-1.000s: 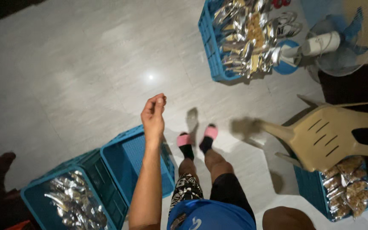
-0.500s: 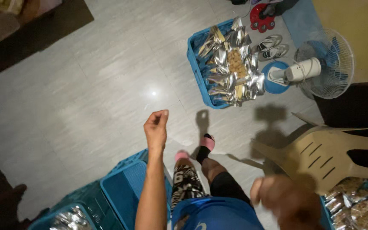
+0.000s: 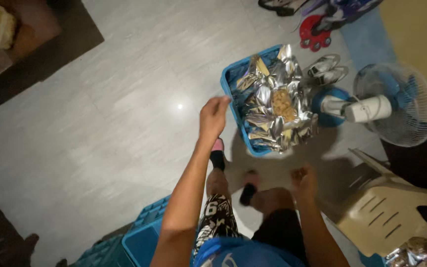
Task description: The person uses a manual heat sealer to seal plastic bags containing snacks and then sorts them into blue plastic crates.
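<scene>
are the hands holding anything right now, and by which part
Nothing that shows. The left hand is loosely curled beside the blue crate of foil packets; the right hand is blurred, so it cannot be told.

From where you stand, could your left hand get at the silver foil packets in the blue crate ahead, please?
Probably yes: the left hand is raised beside the near rim of the blue crate, and nothing lies between it and the silver foil packets piled openly on top.

Blue crate (image 3: 229, 86) moulded plastic, matt. Pouches (image 3: 273, 106) inside crinkled silver foil, glossy. Floor (image 3: 124, 99) smooth tile, slight sheen. Chair (image 3: 396, 217) beige plastic, matt. Fan (image 3: 396, 104) guard thin wire.
</scene>
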